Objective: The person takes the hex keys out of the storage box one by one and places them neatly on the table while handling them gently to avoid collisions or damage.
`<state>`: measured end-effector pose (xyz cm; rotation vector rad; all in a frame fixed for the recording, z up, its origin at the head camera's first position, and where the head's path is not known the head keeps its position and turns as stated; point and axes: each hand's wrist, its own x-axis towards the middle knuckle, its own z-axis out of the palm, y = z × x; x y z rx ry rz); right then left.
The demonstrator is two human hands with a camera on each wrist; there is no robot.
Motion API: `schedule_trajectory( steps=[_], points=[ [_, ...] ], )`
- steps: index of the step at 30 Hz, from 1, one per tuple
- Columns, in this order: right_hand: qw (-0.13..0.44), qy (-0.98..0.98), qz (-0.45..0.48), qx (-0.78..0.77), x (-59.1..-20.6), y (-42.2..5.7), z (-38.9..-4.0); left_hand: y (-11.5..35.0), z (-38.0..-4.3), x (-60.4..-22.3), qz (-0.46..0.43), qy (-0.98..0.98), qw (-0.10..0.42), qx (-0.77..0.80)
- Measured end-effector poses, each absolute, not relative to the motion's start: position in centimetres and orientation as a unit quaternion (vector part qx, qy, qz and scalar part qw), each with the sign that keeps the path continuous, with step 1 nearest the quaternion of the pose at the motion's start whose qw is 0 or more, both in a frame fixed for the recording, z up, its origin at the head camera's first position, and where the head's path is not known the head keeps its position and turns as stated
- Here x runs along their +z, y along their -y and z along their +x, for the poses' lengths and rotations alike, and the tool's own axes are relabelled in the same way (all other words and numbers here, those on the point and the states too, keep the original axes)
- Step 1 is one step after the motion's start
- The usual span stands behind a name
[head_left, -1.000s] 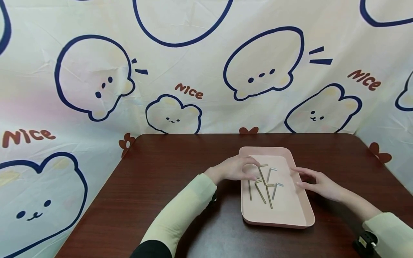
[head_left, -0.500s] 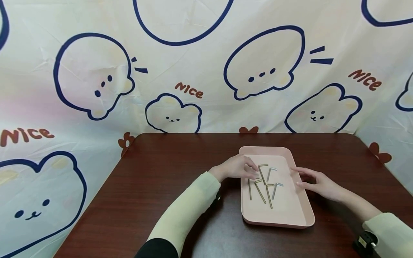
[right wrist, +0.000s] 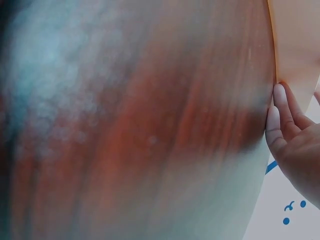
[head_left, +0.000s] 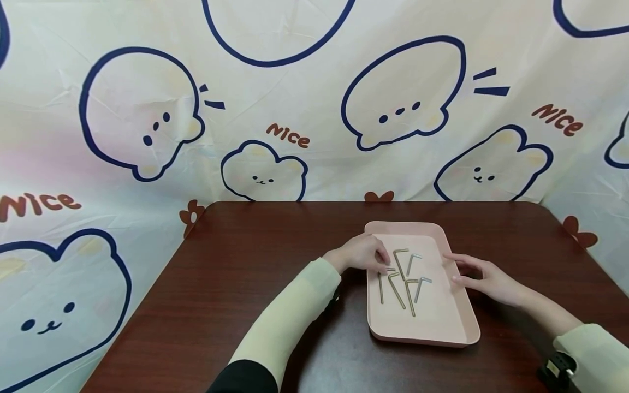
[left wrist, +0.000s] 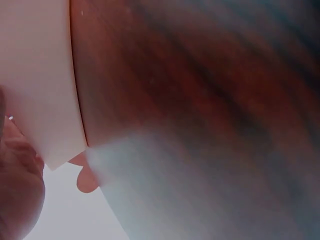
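Inside a pale pink tray (head_left: 417,334) lie several L-shaped hex keys, some gold and two silver. My left hand (head_left: 361,252) reaches over the tray's left rim. Its curled thumb and finger pinch the short arm of the leftmost gold hex key (head_left: 380,289), which still lies on the tray floor. Just right of it are another gold key (head_left: 397,292) and a silver key (head_left: 417,291). Against the tray's right wall rest the straight fingertips of my right hand (head_left: 486,278); the right wrist view shows these fingers (right wrist: 285,112) touching the outer wall.
The tray stands on a dark brown wooden table (head_left: 275,245), right of its middle. Behind the table hangs a pale cloth (head_left: 324,174) with bear drawings. In the left wrist view, the tray wall (left wrist: 40,65) hides most of the left fingers.
My left hand has shifted slightly left and its fingers have drawn together at the leftmost hex key. The right hand, tray and keys stay where they were.
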<state>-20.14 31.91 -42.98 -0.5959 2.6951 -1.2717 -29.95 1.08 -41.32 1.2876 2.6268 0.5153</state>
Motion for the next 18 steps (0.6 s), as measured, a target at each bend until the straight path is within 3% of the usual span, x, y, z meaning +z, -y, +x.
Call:
schedule_trajectory(
  steps=[18],
  points=[
    [0.064, -0.884, -0.182, -0.426, -42.75, -31.80, -20.04, -1.71, -29.64, -41.37, 0.408, -0.896, 0.088, 0.152]
  ],
)
